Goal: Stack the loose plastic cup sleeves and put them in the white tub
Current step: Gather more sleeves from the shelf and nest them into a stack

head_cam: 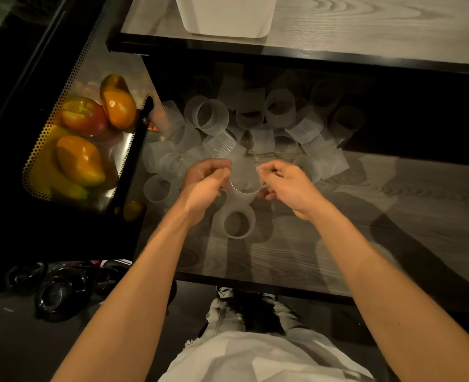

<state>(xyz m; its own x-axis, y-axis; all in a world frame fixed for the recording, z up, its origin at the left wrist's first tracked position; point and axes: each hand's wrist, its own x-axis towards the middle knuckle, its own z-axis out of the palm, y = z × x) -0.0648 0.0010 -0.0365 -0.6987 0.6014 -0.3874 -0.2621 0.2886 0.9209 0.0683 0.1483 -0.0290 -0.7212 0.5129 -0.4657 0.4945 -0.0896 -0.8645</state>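
Supporting tabletop (365, 216): wood-grain, and it carries every loose sleeve.
Upper level (365, 28): a second wood-grain surface, behind and above the pile.
Fruit tray (35, 150): perforated metal, to the left, holding orange and red fruit; it plays no part in the job.
White tub (228, 20): stands on the upper level, well apart from the hands; its inside is out of view.
Sleeve pile (211, 117): translucent ribbed rings, tumbled on their sides and leaning on one another, between the hands and the dark back edge.
Left hand (203, 183): fingers curled, pinching the held sleeve's left rim.
Right hand (288, 186): thumb and fingers pinching the right rim.
Held sleeve (244, 183): between both hands, above the tabletop, opening towards the person.
Lone sleeve (239, 221): lies on its side just below the hands.
Step in hand: likely squaring one sleeve to start a stack; none look nested yet.
Doing it well: keep the pinch light so the ring stays round, then align the ribs and wide end before sliding it onto the next.
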